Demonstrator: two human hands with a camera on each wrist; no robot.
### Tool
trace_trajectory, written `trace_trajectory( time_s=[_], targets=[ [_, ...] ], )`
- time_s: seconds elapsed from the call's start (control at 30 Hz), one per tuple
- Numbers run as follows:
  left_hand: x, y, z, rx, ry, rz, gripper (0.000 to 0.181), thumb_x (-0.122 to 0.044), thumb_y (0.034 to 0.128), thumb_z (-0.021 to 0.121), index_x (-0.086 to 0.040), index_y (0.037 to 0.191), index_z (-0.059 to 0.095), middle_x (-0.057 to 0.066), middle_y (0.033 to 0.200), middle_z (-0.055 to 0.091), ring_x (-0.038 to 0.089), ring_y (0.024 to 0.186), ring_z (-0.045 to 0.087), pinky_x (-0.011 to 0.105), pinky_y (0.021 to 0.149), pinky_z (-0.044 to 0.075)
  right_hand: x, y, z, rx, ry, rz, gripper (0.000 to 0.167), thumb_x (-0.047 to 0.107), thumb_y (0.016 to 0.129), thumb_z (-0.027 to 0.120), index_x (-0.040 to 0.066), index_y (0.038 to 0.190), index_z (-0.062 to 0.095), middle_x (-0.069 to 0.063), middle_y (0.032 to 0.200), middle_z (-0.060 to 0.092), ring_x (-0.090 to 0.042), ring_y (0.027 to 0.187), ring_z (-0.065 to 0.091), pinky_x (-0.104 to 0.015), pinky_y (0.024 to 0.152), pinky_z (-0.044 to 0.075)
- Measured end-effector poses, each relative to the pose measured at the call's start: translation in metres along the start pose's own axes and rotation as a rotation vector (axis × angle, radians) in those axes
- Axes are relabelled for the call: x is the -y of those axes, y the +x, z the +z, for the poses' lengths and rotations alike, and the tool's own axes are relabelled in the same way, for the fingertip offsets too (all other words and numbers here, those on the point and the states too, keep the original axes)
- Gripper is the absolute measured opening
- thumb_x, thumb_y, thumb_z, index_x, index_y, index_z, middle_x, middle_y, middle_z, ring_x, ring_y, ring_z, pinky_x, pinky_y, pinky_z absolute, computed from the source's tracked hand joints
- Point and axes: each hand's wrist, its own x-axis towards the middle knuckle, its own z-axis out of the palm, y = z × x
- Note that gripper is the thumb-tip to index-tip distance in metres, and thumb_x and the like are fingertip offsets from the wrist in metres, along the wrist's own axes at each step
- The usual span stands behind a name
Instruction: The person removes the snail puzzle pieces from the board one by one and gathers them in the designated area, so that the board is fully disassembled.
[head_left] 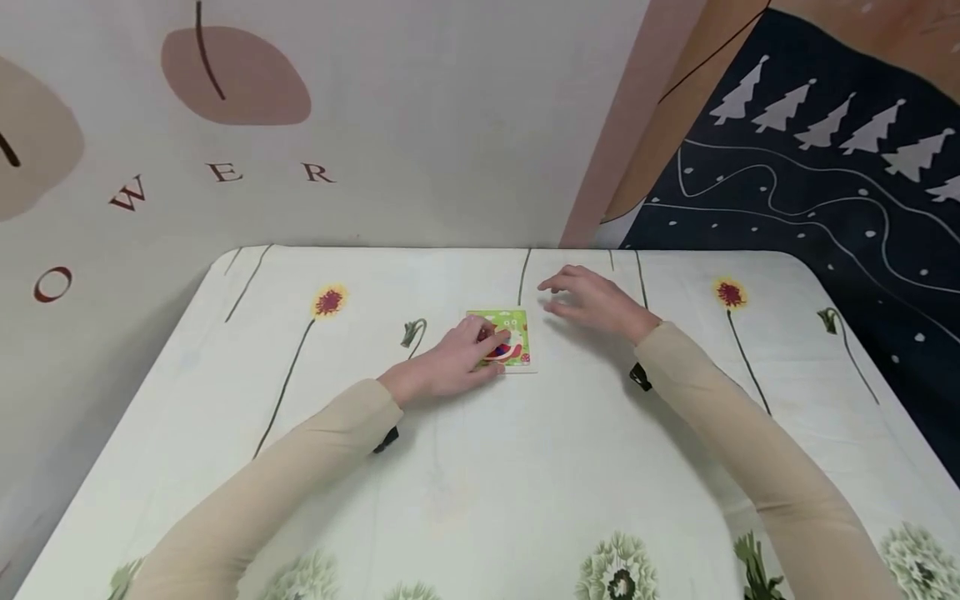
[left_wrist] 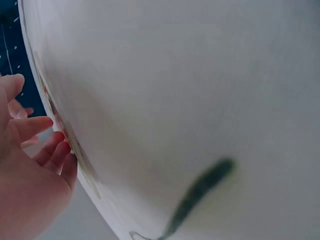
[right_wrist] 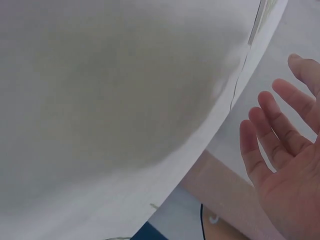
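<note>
A small square picture board [head_left: 517,321] lies flat near the far part of the table, printed green with a pale cartoon figure and red and blue patches. My left hand [head_left: 455,360] lies over its left part and hides some of the picture. In the left wrist view the left hand [left_wrist: 37,165] has its fingertips at the board's surface, with the fingers loosely bent; no separate thing shows in them. To the right of the board my right hand [head_left: 592,302] hovers over the table. Seen from the right wrist, the right hand [right_wrist: 287,155] has spread, slightly bent fingers and holds nothing.
A white cloth with printed flowers [head_left: 328,302] covers the table [head_left: 480,467]. Behind its far edge hangs a pale printed cloth [head_left: 450,167], with a dark panel of white trees [head_left: 780,175] at the right. A black strap piece [head_left: 640,377] shows under the right wrist.
</note>
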Motion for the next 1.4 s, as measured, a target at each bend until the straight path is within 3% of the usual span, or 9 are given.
trace_trajectory(
  time_s=[0.23,0.6,0.8,1.13,1.4],
  targets=[
    [-0.004,0.000,0.002,-0.008,0.052,0.011,0.056,-0.029,0.1002,0.051,-0.004,0.148,0.037,0.015,0.133,0.033,0.028,0.122,0.029,0.042,0.091,0.033,0.004,0.010,0.007,0.038,0.053,-0.016,0.034,0.021,0.093,0.065,0.006,0.124,0.065,-0.007,0.106,0.062,-0.022,0.098,0.056,-0.040,0.086,0.044],
    [-0.007,0.002,0.004,0.019,0.095,-0.026,0.060,-0.031,0.0993,0.053,-0.009,0.151,0.033,0.011,0.150,0.028,0.032,0.131,0.024,0.045,0.095,0.033,0.008,0.024,0.017,0.083,0.127,-0.065,0.026,0.015,0.092,0.067,0.005,0.116,0.069,-0.002,0.093,0.064,-0.017,0.083,0.058,-0.032,0.072,0.046],
    [-0.010,0.002,0.004,0.024,0.108,-0.043,0.060,-0.031,0.1000,0.051,-0.008,0.152,0.031,0.013,0.155,0.025,0.040,0.140,0.015,0.051,0.101,0.029,0.011,0.028,0.018,0.107,0.124,-0.092,0.025,0.011,0.092,0.066,0.003,0.116,0.068,-0.002,0.094,0.066,-0.017,0.083,0.059,-0.031,0.072,0.047],
    [-0.008,0.003,0.005,0.003,0.153,-0.025,0.059,-0.030,0.0987,0.053,-0.007,0.150,0.035,0.013,0.153,0.029,0.032,0.133,0.027,0.047,0.098,0.033,0.013,0.036,0.020,0.137,0.160,-0.105,0.024,0.009,0.092,0.066,0.004,0.115,0.069,-0.002,0.094,0.067,-0.016,0.081,0.058,-0.031,0.073,0.047],
    [-0.010,0.003,0.005,-0.030,0.155,0.028,0.057,-0.024,0.0975,0.056,-0.001,0.146,0.039,0.017,0.151,0.032,0.034,0.133,0.029,0.048,0.110,0.020,0.018,0.046,0.025,0.167,0.195,-0.134,0.023,0.008,0.092,0.066,0.005,0.114,0.069,-0.002,0.092,0.067,-0.017,0.083,0.059,-0.030,0.075,0.048]
  ],
)
